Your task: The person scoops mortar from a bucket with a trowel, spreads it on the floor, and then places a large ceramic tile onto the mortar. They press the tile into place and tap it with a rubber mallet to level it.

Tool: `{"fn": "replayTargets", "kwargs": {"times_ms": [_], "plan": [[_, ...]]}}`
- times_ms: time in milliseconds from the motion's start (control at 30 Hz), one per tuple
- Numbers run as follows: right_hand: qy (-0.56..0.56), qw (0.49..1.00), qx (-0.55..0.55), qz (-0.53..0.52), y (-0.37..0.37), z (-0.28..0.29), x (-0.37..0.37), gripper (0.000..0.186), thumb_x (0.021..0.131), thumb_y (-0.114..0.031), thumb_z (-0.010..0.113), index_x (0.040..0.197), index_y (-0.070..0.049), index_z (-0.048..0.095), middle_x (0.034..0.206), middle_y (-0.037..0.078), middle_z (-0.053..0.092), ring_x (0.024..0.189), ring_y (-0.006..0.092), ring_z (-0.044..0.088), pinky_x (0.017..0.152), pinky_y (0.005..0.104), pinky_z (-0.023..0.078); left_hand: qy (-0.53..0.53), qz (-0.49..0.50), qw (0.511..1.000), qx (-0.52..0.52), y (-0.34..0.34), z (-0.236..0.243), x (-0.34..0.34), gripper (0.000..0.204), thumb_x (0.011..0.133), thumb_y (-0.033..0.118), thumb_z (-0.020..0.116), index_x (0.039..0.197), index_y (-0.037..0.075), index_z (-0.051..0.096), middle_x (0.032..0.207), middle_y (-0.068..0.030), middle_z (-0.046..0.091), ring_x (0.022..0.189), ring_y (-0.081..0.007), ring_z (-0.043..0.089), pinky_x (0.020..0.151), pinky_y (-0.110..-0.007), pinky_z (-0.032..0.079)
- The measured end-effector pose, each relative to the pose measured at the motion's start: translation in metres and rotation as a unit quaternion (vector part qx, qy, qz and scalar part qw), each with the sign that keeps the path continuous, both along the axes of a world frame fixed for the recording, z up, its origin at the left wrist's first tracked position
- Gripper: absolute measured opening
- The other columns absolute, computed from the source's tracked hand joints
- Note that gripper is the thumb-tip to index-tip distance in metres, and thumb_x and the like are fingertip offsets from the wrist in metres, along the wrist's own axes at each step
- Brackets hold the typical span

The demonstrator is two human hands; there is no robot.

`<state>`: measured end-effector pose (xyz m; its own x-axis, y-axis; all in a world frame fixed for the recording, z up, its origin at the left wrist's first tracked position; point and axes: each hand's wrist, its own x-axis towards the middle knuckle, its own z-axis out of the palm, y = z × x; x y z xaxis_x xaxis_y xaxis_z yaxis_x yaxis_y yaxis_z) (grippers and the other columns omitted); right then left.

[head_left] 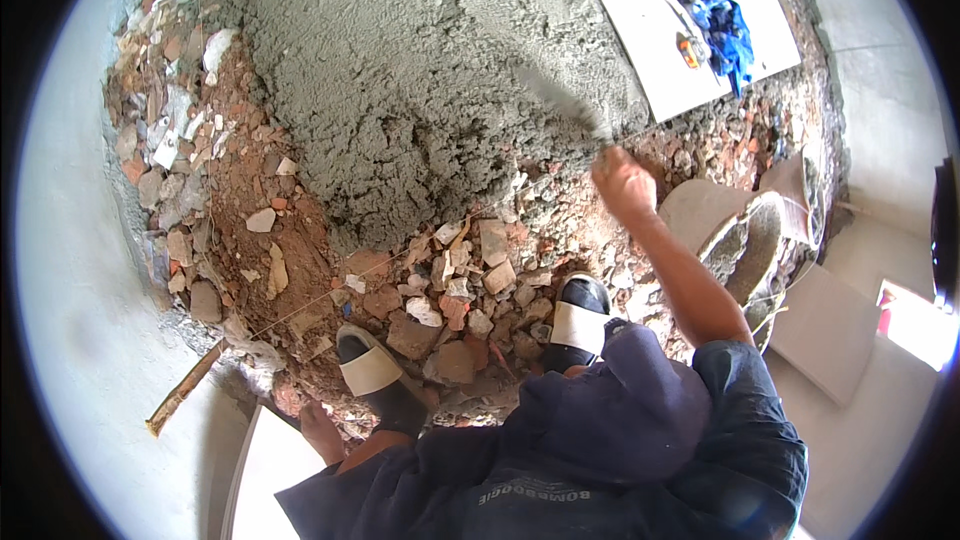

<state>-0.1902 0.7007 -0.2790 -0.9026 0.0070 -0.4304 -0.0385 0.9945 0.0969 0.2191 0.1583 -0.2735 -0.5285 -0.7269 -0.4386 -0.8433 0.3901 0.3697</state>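
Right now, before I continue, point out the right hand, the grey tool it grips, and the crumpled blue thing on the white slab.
Right hand [625,186]: head view, middle of the closed hand.
Grey tool [580,116]: head view, on its motion-blurred blade.
Crumpled blue thing [722,28]: head view, middle of its folds.

The trowel-like tool [568,103] is basically a grey blur, angled forward-left over the mortar [400,50], can't tell if it's touching. Mortar's grey, wet-looking, smoothish farther out, pretty lumpy along the near edge.
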Motion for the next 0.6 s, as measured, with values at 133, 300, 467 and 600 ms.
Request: {"fn": "replayTargets", "kwargs": {"times_ms": [133, 300, 467, 600], "plan": [[-0.039, 0.940, 0.314, 0.129, -0.010, -0.002, 0.018, 0.032, 0.099, -0.030, 0.043, 0.113, -0.002, 0.052, 0.078, 0.012, 0.057, 0.050, 0.0139, 0.052, 0.033, 0.0295, 0.041, 0.058, -0.137, 0.986, -0.074, -0.053, 0.025, -0.074, 0.032, 0.095, 0.024, 0.049, 0.093, -0.004, 0.062, 0.085, -0.0222, 0.063, 0.077, -0.0364, 0.061, 0.071, -0.044, 0.047], [-0.015, 0.996, -0.062, 0.056, -0.079, 0.002, 0.075, 0.033, 0.101, -0.020, 0.032, 0.109, 0.008, 0.049, 0.079, 0.017, 0.057, 0.048, 0.0136, 0.051, 0.030, 0.0298, 0.039, 0.071, -0.231, 0.968, -0.062, -0.095, 0.064, -0.225, 0.032, 0.097, 0.026, 0.053, 0.110, -0.002, 0.062, 0.099, -0.0229, 0.066, 0.091, -0.0332, 0.065, 0.078, -0.042, 0.050], [-0.046, 0.973, -0.223, -0.033, -0.122, 0.039, 0.060, 0.028, 0.099, -0.011, 0.026, 0.114, 0.007, 0.042, 0.097, 0.025, 0.059, 0.059, 0.0205, 0.059, 0.043, 0.0311, 0.050, 0.185, -0.478, 0.851, -0.112, -0.043, 0.111, -0.362, 0.029, 0.096, 0.024, 0.055, 0.111, 0.000, 0.061, 0.101, -0.0204, 0.067, 0.095, -0.0342, 0.064, 0.083, -0.038, 0.050], [-0.124, 0.972, -0.197, 0.002, -0.103, 0.078, 0.074, 0.029, 0.093, -0.019, 0.043, 0.110, 0.004, 0.050, 0.102, 0.028, 0.062, 0.080, 0.0347, 0.067, 0.063, 0.0500, 0.054, 0.197, -0.553, 0.806, -0.083, 0.049, 0.133, -0.435, 0.029, 0.095, 0.023, 0.056, 0.111, -0.001, 0.061, 0.102, -0.0199, 0.066, 0.095, -0.0367, 0.063, 0.083, -0.037, 0.050]]}}
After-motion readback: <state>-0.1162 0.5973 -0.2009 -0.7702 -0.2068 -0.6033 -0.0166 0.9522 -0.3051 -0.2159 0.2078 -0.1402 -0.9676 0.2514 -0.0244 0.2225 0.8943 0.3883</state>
